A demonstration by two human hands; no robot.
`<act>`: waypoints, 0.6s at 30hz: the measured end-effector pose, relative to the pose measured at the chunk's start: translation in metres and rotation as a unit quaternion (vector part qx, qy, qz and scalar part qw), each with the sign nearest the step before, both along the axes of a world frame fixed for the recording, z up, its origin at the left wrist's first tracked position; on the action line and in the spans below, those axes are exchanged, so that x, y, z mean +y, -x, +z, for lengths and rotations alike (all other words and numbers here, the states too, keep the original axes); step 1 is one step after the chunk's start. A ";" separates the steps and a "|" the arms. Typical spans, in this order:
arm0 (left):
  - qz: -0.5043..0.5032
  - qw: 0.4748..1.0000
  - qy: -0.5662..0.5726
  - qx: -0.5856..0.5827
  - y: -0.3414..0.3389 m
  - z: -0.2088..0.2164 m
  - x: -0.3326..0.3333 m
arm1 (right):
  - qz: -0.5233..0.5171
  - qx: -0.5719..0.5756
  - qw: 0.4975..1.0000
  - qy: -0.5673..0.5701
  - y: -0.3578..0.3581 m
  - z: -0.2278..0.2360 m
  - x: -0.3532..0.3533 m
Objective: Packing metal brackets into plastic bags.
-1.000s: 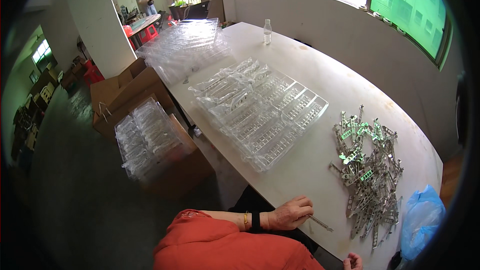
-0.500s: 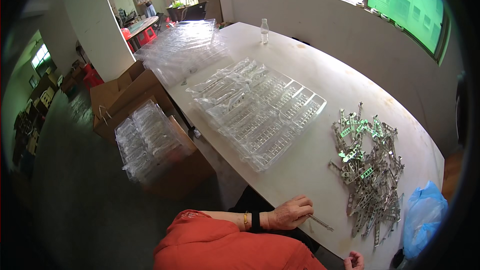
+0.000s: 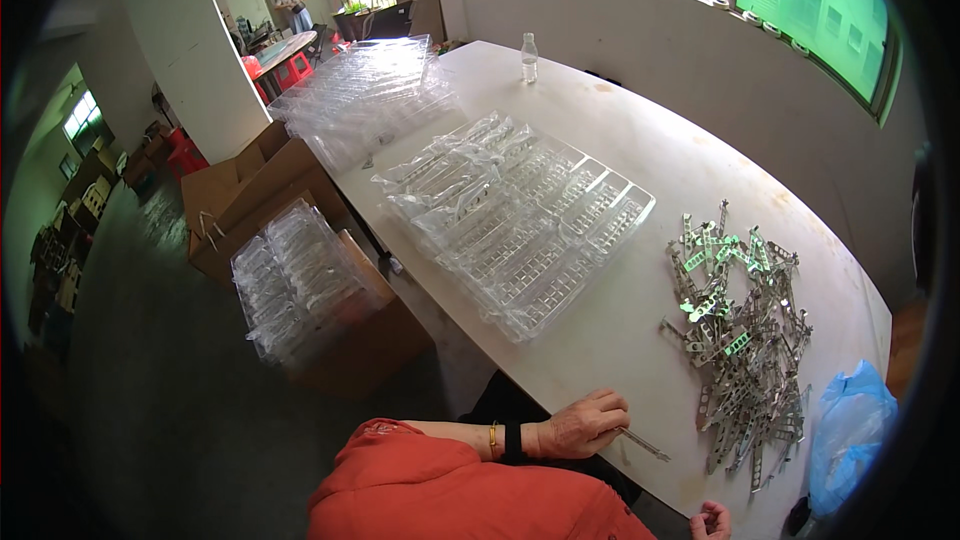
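Observation:
My left hand (image 3: 585, 425) is closed near the table's front edge, gripping a thin metal strip (image 3: 645, 444) whose end sticks out to the right. Lower right, at the table's edge, my right hand (image 3: 711, 521) shows only in part. Its fingers are curled, and what they hold, if anything, is hidden. Beyond both hands lies a loose pile of slotted metal strips (image 3: 750, 370), some reflecting green. In the middle of the table, a clear plastic tray (image 3: 648, 202) holds rows of similar strips, with clear bags over its far-left part.
Clear trays (image 3: 365, 90) are stacked at the table's far left. A small bottle (image 3: 529, 58) stands at the back. A blue plastic bag (image 3: 850, 435) sits at the right edge. On the left, cardboard boxes (image 3: 265, 175) stand beside the table, one topped by a filled tray (image 3: 300, 275).
My hands and the metal strip keep practically the same place. The view has shifted very slightly. Far off, a standing person has changed posture a little.

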State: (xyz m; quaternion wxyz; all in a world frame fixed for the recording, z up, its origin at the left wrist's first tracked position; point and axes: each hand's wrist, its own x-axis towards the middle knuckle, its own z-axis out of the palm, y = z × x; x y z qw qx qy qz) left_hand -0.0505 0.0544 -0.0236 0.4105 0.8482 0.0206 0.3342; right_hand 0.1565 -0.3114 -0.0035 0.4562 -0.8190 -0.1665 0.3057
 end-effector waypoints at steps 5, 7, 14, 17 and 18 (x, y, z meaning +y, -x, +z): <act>-0.004 1.000 0.003 0.002 0.000 -0.001 0.001 | 0.010 -0.008 1.000 0.003 0.001 0.006 0.004; -0.006 1.000 0.005 0.009 0.000 -0.001 0.001 | 0.009 -0.002 1.000 -0.004 0.000 0.002 0.002; -0.012 1.000 0.008 0.001 -0.001 0.000 0.001 | 0.007 0.007 1.000 0.001 0.004 0.012 0.006; -0.014 1.000 0.011 0.007 -0.001 0.001 0.002 | -0.003 -0.014 1.000 0.021 0.006 0.016 0.012; -0.016 1.000 0.011 0.009 -0.002 0.001 0.003 | 0.004 -0.015 1.000 0.021 0.004 0.014 0.009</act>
